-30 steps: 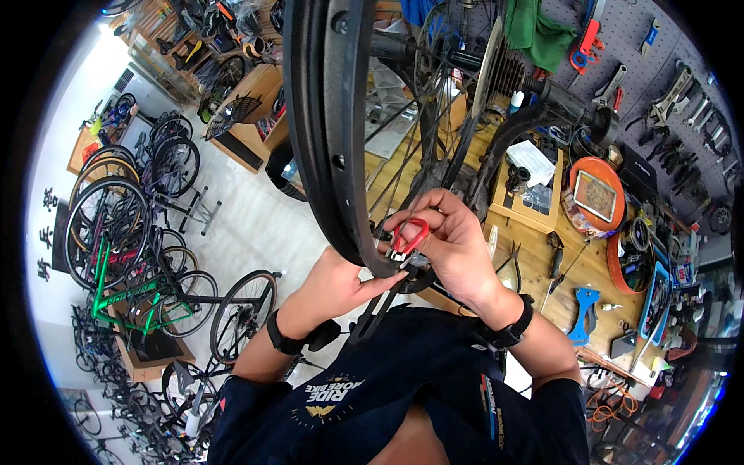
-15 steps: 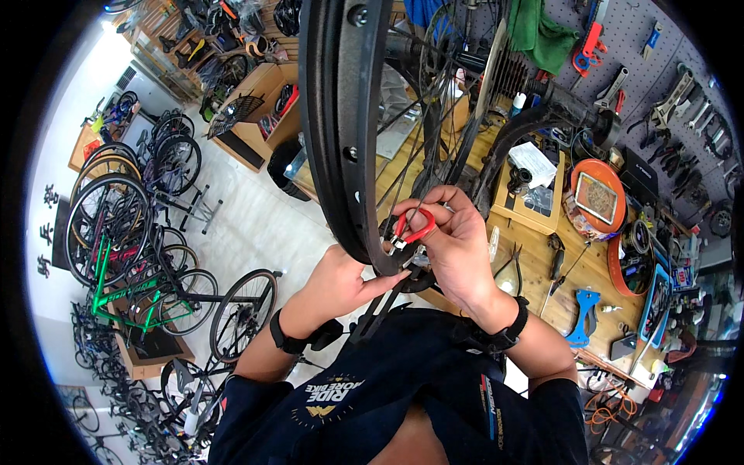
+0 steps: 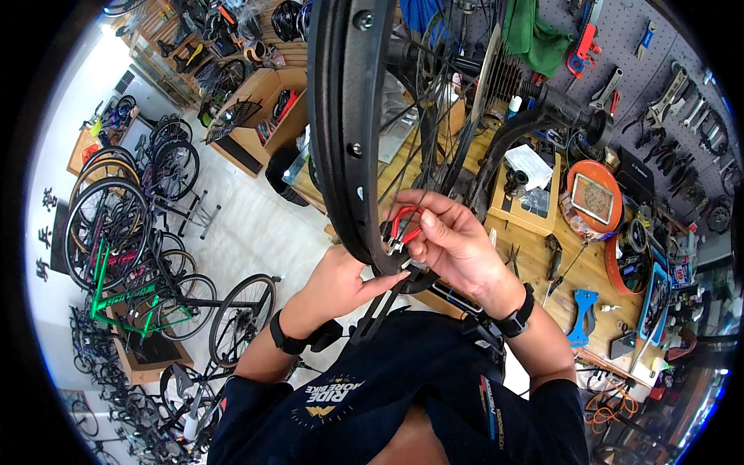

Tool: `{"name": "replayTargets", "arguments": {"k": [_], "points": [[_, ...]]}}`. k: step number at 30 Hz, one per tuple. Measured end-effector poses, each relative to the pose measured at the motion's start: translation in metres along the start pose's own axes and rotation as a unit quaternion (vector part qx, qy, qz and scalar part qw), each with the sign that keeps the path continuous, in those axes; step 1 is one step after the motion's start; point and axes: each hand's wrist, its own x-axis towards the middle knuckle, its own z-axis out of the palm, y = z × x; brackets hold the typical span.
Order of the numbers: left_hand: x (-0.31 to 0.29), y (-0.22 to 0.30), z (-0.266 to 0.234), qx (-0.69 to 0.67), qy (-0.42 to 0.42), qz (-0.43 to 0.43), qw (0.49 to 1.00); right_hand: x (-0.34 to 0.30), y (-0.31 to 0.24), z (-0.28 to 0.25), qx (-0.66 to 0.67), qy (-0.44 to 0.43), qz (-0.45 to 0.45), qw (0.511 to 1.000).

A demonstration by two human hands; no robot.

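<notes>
A black bicycle wheel rim (image 3: 332, 132) stands upright in front of me, its spokes (image 3: 434, 116) running off to the right toward the hub. At the rim's lower end my left hand (image 3: 332, 280) is closed around it, with the thumb stretched along the near edge. Just right of the rim, my right hand (image 3: 457, 240) pinches a red-coated spoke wrench (image 3: 404, 225) between curled fingers. The wrench's metal head lies against the inner side of the rim, beside a spoke. Exactly how it sits there is too small to tell.
A wooden workbench (image 3: 535, 267) to the right carries pliers, a blue tool (image 3: 583, 316), an orange round tray (image 3: 595, 190) and a cardboard box (image 3: 527, 205). Tools hang on a grey pegboard (image 3: 632, 77). Several bicycles (image 3: 132, 287) stand at left; an open carton (image 3: 263, 116) sits behind.
My right hand has turned on the spoke wrench, its wrist shifting a little right and the thumb now pointing up. The wrench's red loop is tilted differently. My left hand stays on the rim.
</notes>
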Motion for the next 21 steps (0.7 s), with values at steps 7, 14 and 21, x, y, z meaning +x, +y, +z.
{"name": "replayTargets", "arguments": {"k": [7,14,21], "points": [[0.004,0.001,-0.003,0.005,0.011,0.046,0.999,0.0,0.004,0.007,0.03,-0.046,0.011,0.998],[0.002,0.001,-0.007,-0.007,-0.009,0.032,0.999,0.009,0.009,-0.003,-0.1,-0.029,-0.046,0.994],[0.006,-0.017,0.003,0.013,-0.048,0.036,0.998,0.014,0.015,0.018,-0.413,0.179,-0.071,0.89]]}}
